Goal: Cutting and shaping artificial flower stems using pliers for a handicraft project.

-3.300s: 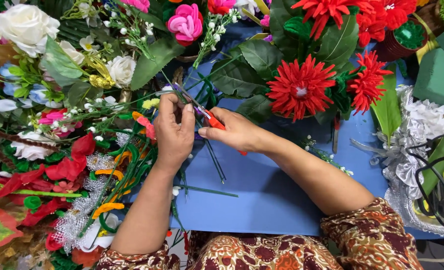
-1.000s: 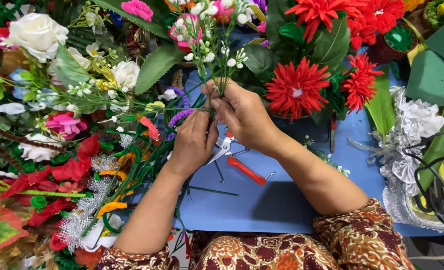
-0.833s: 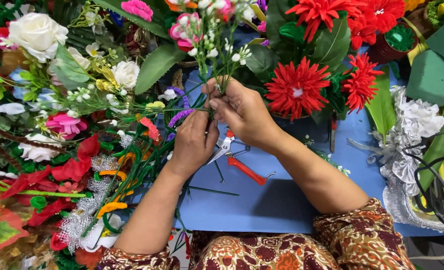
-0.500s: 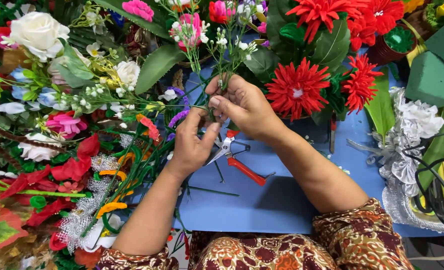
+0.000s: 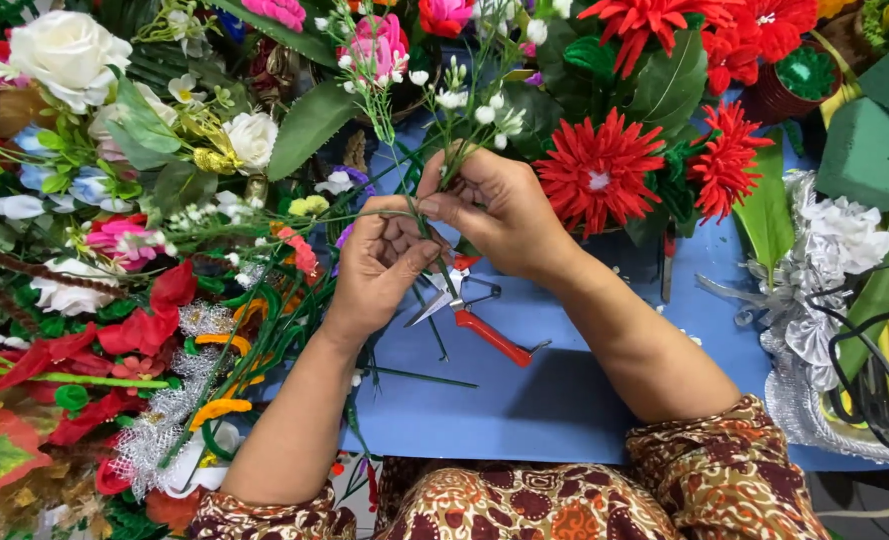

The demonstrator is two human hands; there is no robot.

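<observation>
Head view: both hands, left hand (image 5: 385,265) and right hand (image 5: 500,205), pinch thin green stems (image 5: 427,215) closed above the blue mat (image 5: 525,410). Red-handled pliers (image 5: 470,315) lie on that mat beneath the hands; green foam blocks (image 5: 870,150) sit at its far right.

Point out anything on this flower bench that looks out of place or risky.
The red-handled cutters lie on the blue table with their blades open, just under the left hand and right hand, which hold the white-bud sprigs. Cut green stems lie loose beside them. Nothing looks damaged.

pruners (image 5: 480,318) laid down, both hands raised to flower sprig (image 5: 465,105)
</observation>
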